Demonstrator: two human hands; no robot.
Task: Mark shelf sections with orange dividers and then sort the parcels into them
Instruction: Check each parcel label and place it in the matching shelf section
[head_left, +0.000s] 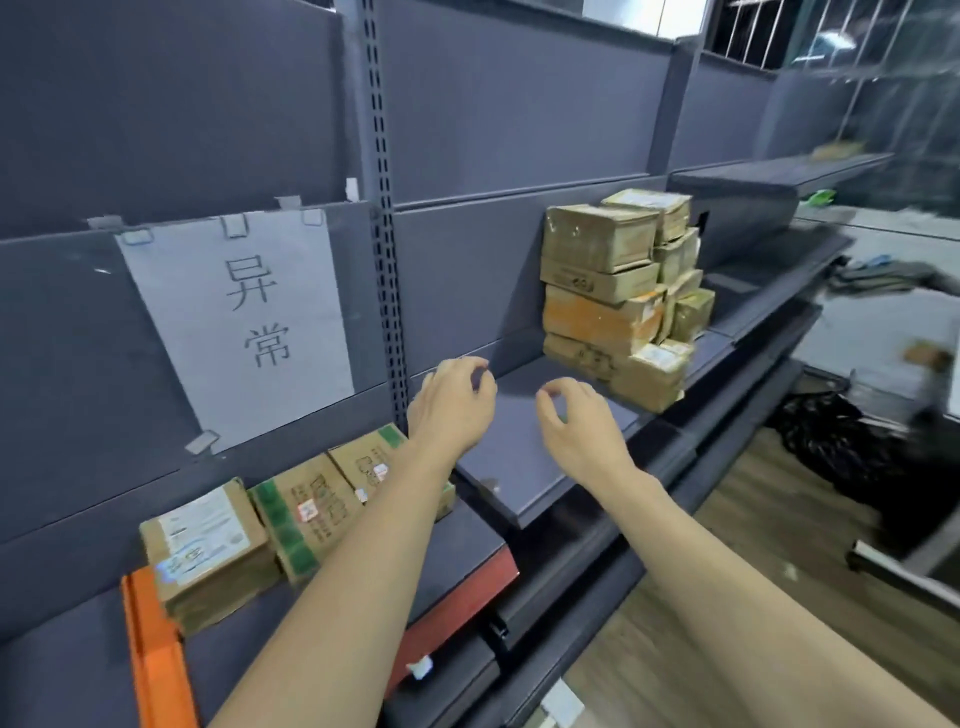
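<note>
Both my hands reach over a bare grey shelf (524, 467). My left hand (451, 402) and my right hand (576, 423) have loosely curled fingers and hold nothing. A tall stack of cardboard parcels (618, 296) stands at the right end of that shelf, beyond my right hand. On the lower-left shelf lie a parcel with a white label (208, 551) and a parcel with green tape (311, 514), partly hidden by my left forearm. An orange divider (153, 654) stands at the left of the labelled parcel, touching it.
A paper sign with two characters (244, 322) is taped to the back panel. A slotted upright (384, 218) separates the two shelf bays. More grey shelves (769, 176) run off to the right. Dark bags (831, 441) lie on the wooden floor at right.
</note>
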